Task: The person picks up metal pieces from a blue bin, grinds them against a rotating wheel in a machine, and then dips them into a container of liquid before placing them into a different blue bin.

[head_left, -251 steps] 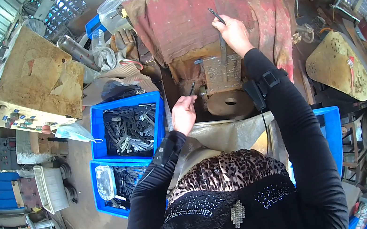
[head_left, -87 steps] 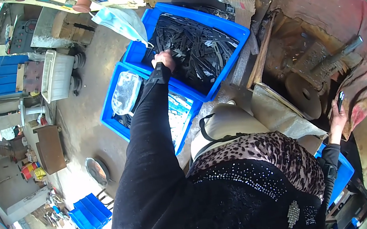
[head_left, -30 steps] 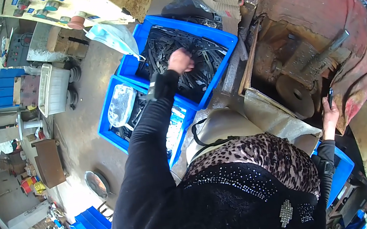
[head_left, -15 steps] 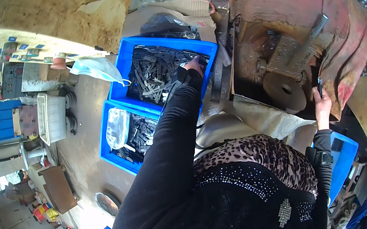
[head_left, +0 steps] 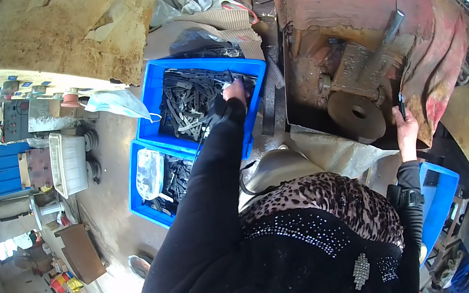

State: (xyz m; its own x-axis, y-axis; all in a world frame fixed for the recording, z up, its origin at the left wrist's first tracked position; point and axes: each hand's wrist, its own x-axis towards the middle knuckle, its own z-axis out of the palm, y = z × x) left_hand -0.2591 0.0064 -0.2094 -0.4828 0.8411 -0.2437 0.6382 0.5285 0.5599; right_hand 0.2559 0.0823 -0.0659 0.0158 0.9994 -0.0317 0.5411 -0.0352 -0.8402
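My left hand [head_left: 233, 91] is down in the upper blue bin [head_left: 263, 68], among a heap of flat dark metal strips [head_left: 183, 98]. Its fingers are bent and closed; dark pieces surround the fingertips, and what they grip is unclear. At the right, my right hand [head_left: 407, 129] pinches a small dark metal strip [head_left: 401, 98] that points upward. That hand is beside the open machine housing, right of a round grinding wheel [head_left: 356, 115] and close to the hanging red cloth [head_left: 431, 77].
Another blue bin [head_left: 132, 193] with strips and a clear plastic box [head_left: 150, 172] adjoins the first. A metal rod [head_left: 392, 32] slants up inside the housing. A control box with knobs [head_left: 37, 90] stands left, a face mask [head_left: 118, 106] hanging from it. A blue container [head_left: 442, 188] is at my right.
My left hand has shifted within the bin, a little away from its right wall. My right hand stays by the housing with the strip. The whole view has turned slightly.
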